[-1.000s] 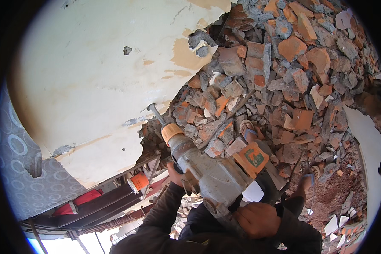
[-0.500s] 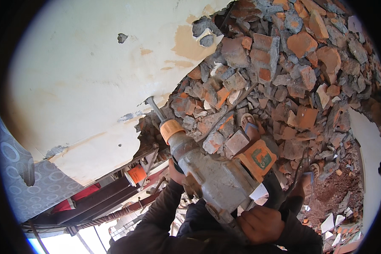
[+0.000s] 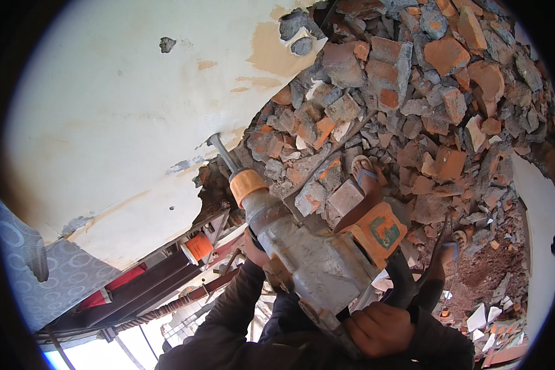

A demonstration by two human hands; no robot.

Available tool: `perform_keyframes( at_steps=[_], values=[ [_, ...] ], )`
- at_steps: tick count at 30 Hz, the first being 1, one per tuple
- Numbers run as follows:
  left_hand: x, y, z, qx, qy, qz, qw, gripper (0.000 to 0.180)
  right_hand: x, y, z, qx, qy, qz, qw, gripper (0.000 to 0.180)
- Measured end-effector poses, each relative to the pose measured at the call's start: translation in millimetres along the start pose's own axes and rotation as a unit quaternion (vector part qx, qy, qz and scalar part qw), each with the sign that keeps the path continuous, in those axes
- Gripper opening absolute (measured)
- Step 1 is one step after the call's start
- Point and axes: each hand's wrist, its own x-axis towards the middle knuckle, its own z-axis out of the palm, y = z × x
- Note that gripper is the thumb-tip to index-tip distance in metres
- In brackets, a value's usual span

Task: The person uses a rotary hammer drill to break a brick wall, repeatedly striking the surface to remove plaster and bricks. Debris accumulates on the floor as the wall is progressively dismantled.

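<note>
A dust-caked grey demolition hammer with an orange collar and orange side housing (image 3: 314, 253) fills the middle of the view, its steel chisel bit (image 3: 221, 152) pointing toward eleven o'clock. The bit tip meets the broken edge of a cream plastered wall (image 3: 105, 123) just where the plaster gives way to a dark ragged hole (image 3: 213, 188).

The right hand (image 3: 379, 327) sits at five o'clock, clenched around the rear handle of the hammer. The left hand (image 3: 253, 246) is at about seven o'clock from the tool's body, tucked under its front; it seems to be gripping the side handle there, though the housing hides most of the fingers.

From twelve to four o'clock lies a deep heap of broken red brick and grey mortar rubble (image 3: 413, 105), with two sandalled feet (image 3: 367, 176) standing in it. That much wall is already down. The broad plastered stretch from nine to twelve o'clock stands whole apart from small chips and peeled patches, so, as I judge it, a large share of the breaking is left.

A patterned grey tile surface (image 3: 61, 283) shows at eight o'clock.
</note>
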Motion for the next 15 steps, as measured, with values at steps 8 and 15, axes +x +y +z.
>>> perform_keyframes(
  at_steps=[8, 15],
  values=[
    [6.4, 60.0, 59.1, -0.059, 0.078, -0.043, 0.994, 0.079, 8.8, -8.5, -9.6, -0.014, 0.001, 0.012, 1.0, 0.03],
    [9.3, 67.8, 67.0, -0.073, 0.095, -0.058, 0.991, 0.073, 12.2, -4.9, -2.4, -0.011, 0.006, 0.001, 1.0, 0.027]
  ],
)
